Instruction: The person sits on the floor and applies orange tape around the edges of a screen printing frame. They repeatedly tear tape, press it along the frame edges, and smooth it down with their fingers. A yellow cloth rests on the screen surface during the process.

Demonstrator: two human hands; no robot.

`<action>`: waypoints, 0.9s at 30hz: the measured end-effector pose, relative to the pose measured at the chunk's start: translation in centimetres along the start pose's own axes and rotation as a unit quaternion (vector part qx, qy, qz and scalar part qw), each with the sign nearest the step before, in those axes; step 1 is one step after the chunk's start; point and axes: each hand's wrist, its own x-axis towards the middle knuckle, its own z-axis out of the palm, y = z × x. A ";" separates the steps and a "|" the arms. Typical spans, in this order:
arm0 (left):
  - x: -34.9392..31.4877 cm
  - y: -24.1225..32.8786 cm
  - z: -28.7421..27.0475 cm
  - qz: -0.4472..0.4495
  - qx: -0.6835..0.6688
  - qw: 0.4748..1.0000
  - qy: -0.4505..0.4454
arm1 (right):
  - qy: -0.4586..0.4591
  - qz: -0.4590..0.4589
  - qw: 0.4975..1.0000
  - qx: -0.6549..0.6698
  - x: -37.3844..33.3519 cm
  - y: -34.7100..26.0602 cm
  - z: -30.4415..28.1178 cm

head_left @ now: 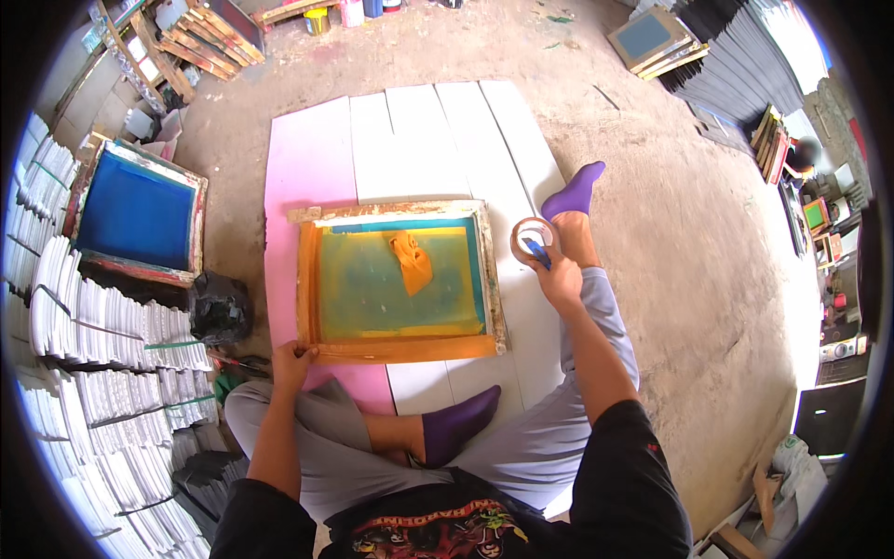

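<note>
A wooden-framed printing screen [400,279] lies in front of me, its mesh blue-green with a yellow border. Brown tape [410,348] covers its near bar and its left bar. A crumpled orange cloth [411,264] rests on the mesh. At the near left corner, my left hand [291,364] is closed with its fingertips on the frame's edge. To the right of the frame, my right hand [560,279] is closed on a roll of brown tape [519,244] and a slim blue tool [536,250], which looks like a box cutter.
White and pink boards [438,140] lie under the screen on a concrete floor [670,252]. Banded paper stacks [102,391] line the left side, near a blue screen [135,219] and a black bag [221,307]. My legs surround the near and right sides.
</note>
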 end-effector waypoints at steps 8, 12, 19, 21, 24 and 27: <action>0.3 0.1 -0.5 0.021 -0.006 1.000 0.010 | 0.046 0.039 0.997 0.055 2.2 0.7 5.1; 1.0 -0.8 -0.1 0.020 -0.069 0.997 -0.012 | 0.011 0.010 1.000 -0.017 -0.7 2.4 5.3; -0.4 1.1 -2.5 0.043 -0.115 0.992 -0.027 | 0.041 -0.190 0.979 -0.057 -3.9 -0.6 4.2; -1.0 2.6 -3.1 0.066 -0.140 0.988 -0.009 | -0.121 -0.231 0.964 0.047 -6.0 -2.2 4.4; -3.0 4.1 -4.8 0.099 -0.160 0.982 0.022 | -0.231 -0.326 0.916 0.043 -9.6 -5.7 2.9; -4.9 6.9 -6.0 0.164 -0.168 0.972 0.033 | -0.229 -0.336 0.913 0.037 -11.1 -5.5 2.6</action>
